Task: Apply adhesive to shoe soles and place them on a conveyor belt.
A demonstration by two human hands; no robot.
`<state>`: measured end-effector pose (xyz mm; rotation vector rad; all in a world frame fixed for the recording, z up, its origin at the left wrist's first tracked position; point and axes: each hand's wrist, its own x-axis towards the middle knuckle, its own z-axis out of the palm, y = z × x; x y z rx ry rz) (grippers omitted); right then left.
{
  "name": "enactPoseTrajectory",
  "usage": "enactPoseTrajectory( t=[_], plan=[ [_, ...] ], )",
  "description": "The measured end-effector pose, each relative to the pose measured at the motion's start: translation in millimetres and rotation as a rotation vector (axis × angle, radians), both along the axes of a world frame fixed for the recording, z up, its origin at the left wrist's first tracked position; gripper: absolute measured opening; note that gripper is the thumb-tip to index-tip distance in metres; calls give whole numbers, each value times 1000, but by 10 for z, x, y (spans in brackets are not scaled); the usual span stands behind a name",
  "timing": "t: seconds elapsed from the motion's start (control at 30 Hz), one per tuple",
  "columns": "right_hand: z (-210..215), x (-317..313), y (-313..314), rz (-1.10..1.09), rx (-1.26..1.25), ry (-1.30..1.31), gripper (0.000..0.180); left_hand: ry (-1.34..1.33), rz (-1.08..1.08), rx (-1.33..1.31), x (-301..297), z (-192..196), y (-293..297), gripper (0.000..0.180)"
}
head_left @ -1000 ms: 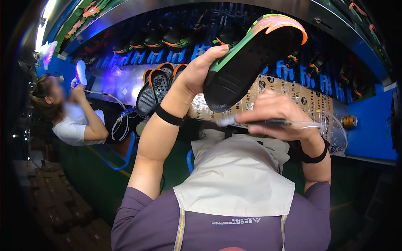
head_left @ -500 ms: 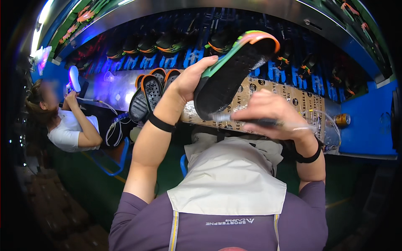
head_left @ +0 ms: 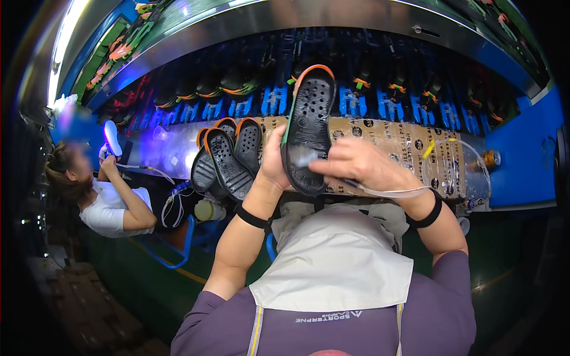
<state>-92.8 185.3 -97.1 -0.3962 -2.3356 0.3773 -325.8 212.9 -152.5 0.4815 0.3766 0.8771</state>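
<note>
My left hand (head_left: 274, 158) grips a black shoe sole (head_left: 312, 113) by its left edge. The sole stands nearly upright, toe away from me, its orange and green rim at the top and left. Its holed face is turned toward me and looks wet and shiny. Fingers of my right hand (head_left: 367, 161) are closed round a brush (head_left: 304, 156) with pale bristles, blurred by motion, at the sole's lower part. A clear tube (head_left: 395, 193) trails from the brush along my right wrist. Left of my left hand, several black soles (head_left: 228, 160) with orange rims lie grouped on the bench.
Printed brown cardboard (head_left: 404, 142) covers the bench before me. Blue holders (head_left: 353, 102) with dark shoes line the bench's back. A can (head_left: 491, 158) lies at the right. On the left, a co-worker (head_left: 119, 204) in white holds a lit sole (head_left: 111, 139).
My left hand has lowered the sole and turned it from a rightward tilt to nearly upright, its holed face now showing. The brush has moved onto the sole's lower face.
</note>
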Motion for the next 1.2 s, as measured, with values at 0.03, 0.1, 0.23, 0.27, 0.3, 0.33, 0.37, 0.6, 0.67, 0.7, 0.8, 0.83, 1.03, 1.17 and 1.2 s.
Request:
enactPoseTrajectory(
  t=[0.03,0.1,0.23,0.27,0.3,0.33,0.37,0.6,0.67,0.7,0.8,0.83,1.03,1.17,1.2],
  plan=[
    [22,12,-18,1,0,2,38,-23,-3,10,-38,-38,9,70],
    [69,95,-63,146,-311,75,34,-20,-25,50,-52,-49,-42,69],
    [-153,102,-20,-220,-698,453,24,-15,141,22,-13,-138,-124,57],
    [-103,86,-26,-289,-874,462,23,-6,144,72,11,-119,-191,55],
    [-205,79,26,-317,-912,461,22,3,148,121,36,-106,-235,53],
    [-230,92,50,-390,-879,447,22,1,146,119,59,-121,-248,53],
    [-239,86,64,-459,-844,433,21,79,198,128,61,-135,-256,52],
    [-413,82,-11,-397,-783,370,21,137,301,116,56,-60,-273,53],
    [-416,89,-52,-547,-729,347,22,185,329,155,45,-90,-246,52],
    [-387,80,-62,-695,-672,325,22,235,358,194,35,-98,-236,51],
    [-392,130,-39,-490,-845,360,23,167,318,160,29,-59,-200,49],
    [-407,152,-29,-358,-886,307,23,173,321,164,30,-54,-195,49],
    [-665,207,48,-669,-692,358,24,157,420,-9,-83,-214,-209,56],
    [-1274,395,127,-721,-618,545,27,91,268,-51,-222,-314,-163,72],
    [-1424,407,141,-742,-597,557,27,70,206,-39,-270,-232,-159,79]
  ],
)
